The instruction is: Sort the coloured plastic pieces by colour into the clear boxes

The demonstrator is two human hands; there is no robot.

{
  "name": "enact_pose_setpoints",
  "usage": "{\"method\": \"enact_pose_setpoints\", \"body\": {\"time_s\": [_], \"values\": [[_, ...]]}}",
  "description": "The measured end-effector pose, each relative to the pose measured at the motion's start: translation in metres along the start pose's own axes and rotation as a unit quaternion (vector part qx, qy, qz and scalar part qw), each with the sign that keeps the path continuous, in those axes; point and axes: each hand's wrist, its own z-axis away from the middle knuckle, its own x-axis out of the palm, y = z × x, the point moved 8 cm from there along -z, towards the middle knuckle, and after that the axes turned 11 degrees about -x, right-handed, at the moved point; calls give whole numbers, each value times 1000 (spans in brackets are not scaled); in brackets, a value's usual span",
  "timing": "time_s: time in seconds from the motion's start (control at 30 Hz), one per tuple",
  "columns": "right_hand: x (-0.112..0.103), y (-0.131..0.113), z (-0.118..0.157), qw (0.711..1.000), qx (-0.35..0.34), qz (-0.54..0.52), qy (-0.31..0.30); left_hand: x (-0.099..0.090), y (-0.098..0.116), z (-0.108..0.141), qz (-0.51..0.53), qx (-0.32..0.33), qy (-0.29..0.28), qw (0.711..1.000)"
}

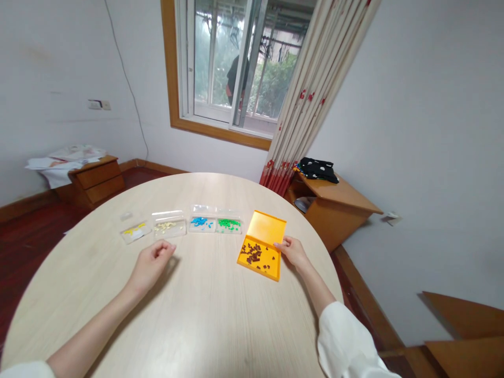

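Observation:
My right hand (293,253) pinches the right edge of an open yellow plastic box (266,227) near its hinge. Dark brown small pieces (254,254) lie scattered in the box's lower half, and its lid is folded back flat. My left hand (151,262) is held over the table with curled fingers; whether anything small is in them is hidden. Just beyond it stands a clear case of cream pieces (164,227). Further left is a clear case with yellow pieces (134,229). Between the hands sit clear cases of blue pieces (200,222) and green pieces (229,224).
Everything stands on a round pale wooden table (212,315). Behind it are a window (236,63) and a curtain (307,94). A wooden cabinet (342,202) with dark cloth (318,169) stands at right, a small drawer unit (98,181) with papers at left.

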Motion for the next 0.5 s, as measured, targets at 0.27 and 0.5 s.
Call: {"method": "enact_pose_setpoints", "body": {"time_s": [0.27, 0.5], "values": [[32, -20, 68, 994, -98, 35, -30, 96, 12, 91, -160, 173, -318, 918], [47, -32, 93, 985, -141, 95, -41, 101, -4, 89, -174, 181, -313, 916]]}}
